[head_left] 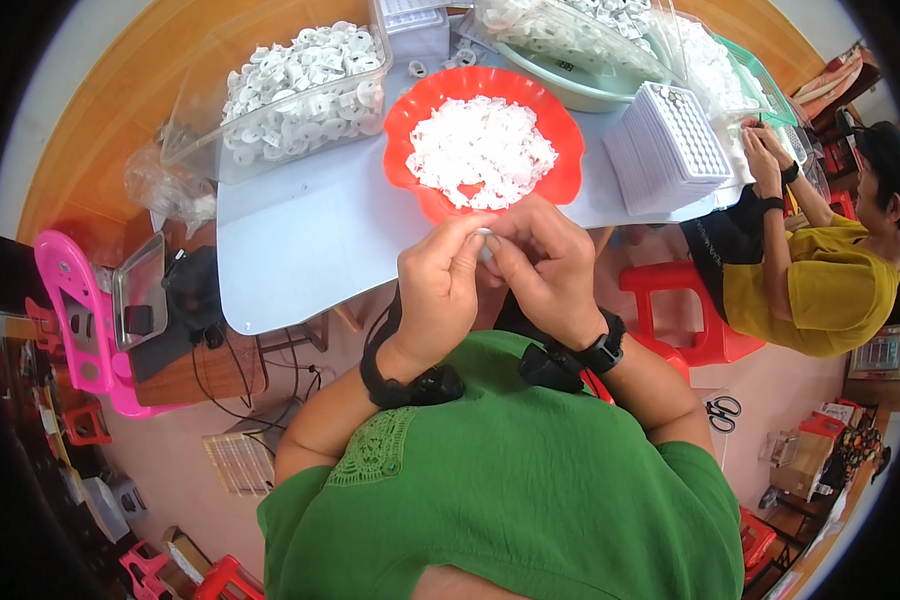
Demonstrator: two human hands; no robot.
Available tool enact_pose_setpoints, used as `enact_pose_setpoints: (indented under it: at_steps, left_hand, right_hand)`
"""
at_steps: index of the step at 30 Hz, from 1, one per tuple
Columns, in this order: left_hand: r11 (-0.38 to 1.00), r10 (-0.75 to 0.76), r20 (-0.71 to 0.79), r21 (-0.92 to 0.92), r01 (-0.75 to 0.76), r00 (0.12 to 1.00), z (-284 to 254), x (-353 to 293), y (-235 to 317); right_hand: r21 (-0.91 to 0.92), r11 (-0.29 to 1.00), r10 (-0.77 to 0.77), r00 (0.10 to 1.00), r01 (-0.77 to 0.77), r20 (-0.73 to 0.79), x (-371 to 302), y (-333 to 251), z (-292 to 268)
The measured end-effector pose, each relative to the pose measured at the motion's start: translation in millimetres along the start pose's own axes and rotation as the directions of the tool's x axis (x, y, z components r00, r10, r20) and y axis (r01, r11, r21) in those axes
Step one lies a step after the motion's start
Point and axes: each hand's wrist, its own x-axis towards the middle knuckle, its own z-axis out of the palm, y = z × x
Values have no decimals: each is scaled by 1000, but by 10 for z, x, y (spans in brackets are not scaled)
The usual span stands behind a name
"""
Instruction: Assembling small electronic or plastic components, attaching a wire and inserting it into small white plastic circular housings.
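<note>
Both hands pinched together on one small white part [484, 243]: left hand [438, 285] and right hand [548, 272] meeting fingertip to fingertip, equally near, just before red bowl [402, 125] of white pieces on worktop [300, 250].

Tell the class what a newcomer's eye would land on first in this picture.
The bright red scalloped bowl, heaped with small white plastic pieces, stands mid-table. Just below it, the left hand and right hand pinch one small white piece between their fingertips. A clear tub of larger white parts stands upper left.
</note>
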Motion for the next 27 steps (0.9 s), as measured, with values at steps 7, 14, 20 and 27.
enact_pose_setpoints:
  at_steps: [7, 14, 20, 27]
  left_hand:
    - [784, -295, 160, -523, 335, 942, -45, 141, 116]
    - [972, -235, 182, 49, 230, 955, -225, 183, 37]
    - [991, -113, 0, -70, 112, 994, -957, 928, 384]
    - [989, -139, -249, -78, 124, 958, -1313, 1507, 461]
  right_hand:
    - [138, 957, 256, 966, -256, 17, 117, 39, -118]
    - [70, 971, 217, 967, -228, 130, 156, -44, -64]
    - [-59, 988, 149, 974, -141, 173, 725, -478, -491]
    - [-34, 988, 147, 982, -151, -115, 1914, -504, -1206]
